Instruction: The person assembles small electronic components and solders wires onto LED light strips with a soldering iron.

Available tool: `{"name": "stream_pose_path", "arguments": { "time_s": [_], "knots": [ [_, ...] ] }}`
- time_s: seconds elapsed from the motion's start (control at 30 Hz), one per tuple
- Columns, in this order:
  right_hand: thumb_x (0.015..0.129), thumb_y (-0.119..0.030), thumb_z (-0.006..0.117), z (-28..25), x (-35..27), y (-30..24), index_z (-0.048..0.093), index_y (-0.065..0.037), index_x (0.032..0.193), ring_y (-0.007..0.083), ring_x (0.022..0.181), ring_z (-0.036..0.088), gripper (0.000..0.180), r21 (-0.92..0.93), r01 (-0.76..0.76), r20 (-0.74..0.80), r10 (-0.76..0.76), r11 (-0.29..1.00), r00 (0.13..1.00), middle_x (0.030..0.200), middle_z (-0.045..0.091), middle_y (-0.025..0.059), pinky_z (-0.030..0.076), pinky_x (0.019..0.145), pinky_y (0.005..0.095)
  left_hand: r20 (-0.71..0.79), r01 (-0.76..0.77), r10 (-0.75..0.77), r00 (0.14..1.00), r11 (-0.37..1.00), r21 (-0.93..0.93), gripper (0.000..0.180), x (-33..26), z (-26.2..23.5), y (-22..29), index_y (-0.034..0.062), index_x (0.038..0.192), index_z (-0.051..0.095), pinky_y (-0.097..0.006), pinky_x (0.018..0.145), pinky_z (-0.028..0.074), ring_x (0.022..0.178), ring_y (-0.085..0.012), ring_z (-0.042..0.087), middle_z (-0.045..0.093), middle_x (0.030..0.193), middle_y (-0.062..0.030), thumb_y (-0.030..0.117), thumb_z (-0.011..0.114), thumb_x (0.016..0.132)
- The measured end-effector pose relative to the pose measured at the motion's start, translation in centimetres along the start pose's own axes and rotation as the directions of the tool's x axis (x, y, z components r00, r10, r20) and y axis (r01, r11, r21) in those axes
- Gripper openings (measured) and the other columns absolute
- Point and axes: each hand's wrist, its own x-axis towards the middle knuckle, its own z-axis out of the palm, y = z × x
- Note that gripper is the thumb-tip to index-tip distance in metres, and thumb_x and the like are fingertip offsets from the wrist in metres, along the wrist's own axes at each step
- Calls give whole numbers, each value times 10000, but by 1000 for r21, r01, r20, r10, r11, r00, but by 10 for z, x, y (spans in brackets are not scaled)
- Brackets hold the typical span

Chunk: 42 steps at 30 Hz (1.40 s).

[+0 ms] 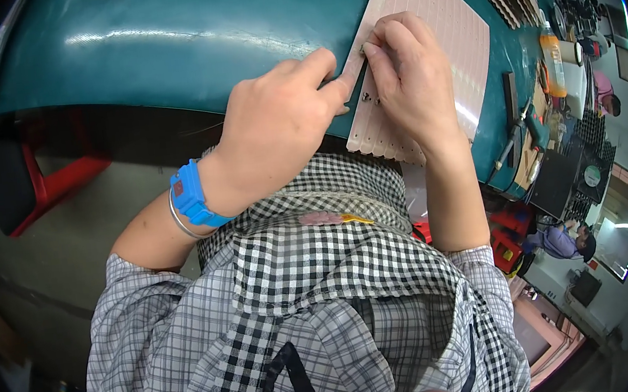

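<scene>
A red stool point(33, 181) stands under the green desk point(158, 51) at far left. The left hand point(281, 114), a blue wristband point(192, 196) on its wrist, is loosely curled with thumb and forefinger pressing the near-left edge of a pink ribbed sheet point(458, 32) lying on the desk. The right hand point(409, 77) rests on the sheet, fingertips pinched together at that same edge. Tools point(523, 126) lie farther right.
</scene>
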Motion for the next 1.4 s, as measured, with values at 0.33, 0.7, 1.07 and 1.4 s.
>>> {"name": "stream_pose_path", "arguments": {
  "time_s": [0.33, 0.7, 1.07, 1.4],
  "knots": [
    [792, -4, 648, 2, 3, -1, 613, -1, 865, 335, 889, 561, 81, -21, -22, 46, 23, 1000, 999, 904, 603, 125, 477, 782, 412, -58, -41, 48, 997, 992, 124, 284, -2, 4, 2, 98, 1008, 708, -286, 514, 504, 683, -160, 589, 586, 871, -7, 123, 734, 726],
    [793, 5, 632, -6, 8, -3, 602, 4, 860, 338, 889, 556, 74, -55, -4, 122, 11, 998, 992, 890, 591, 130, 474, 788, 418, -31, -70, 77, 997, 979, 191, 258, -5, 6, 5, 69, 997, 711, -255, 512, 494, 695, -139, 560, 579, 914, 3, 109, 663, 748],
    [797, -13, 637, -5, 10, -5, 610, -2, 852, 329, 869, 559, 63, -138, 55, 124, -38, 989, 992, 883, 593, 127, 481, 774, 412, -38, -78, 85, 996, 984, 162, 271, -5, 7, 8, 31, 977, 704, -249, 510, 496, 704, -135, 564, 607, 970, -7, 82, 636, 720],
    [764, -29, 668, -2, 12, -6, 632, -29, 814, 309, 859, 575, 62, -190, 92, 91, -76, 977, 993, 868, 612, 95, 506, 739, 413, -38, -69, 76, 996, 985, 160, 257, -4, 7, 11, 27, 965, 705, -262, 524, 506, 726, -147, 596, 619, 998, -25, 78, 641, 722]
  ]
}}
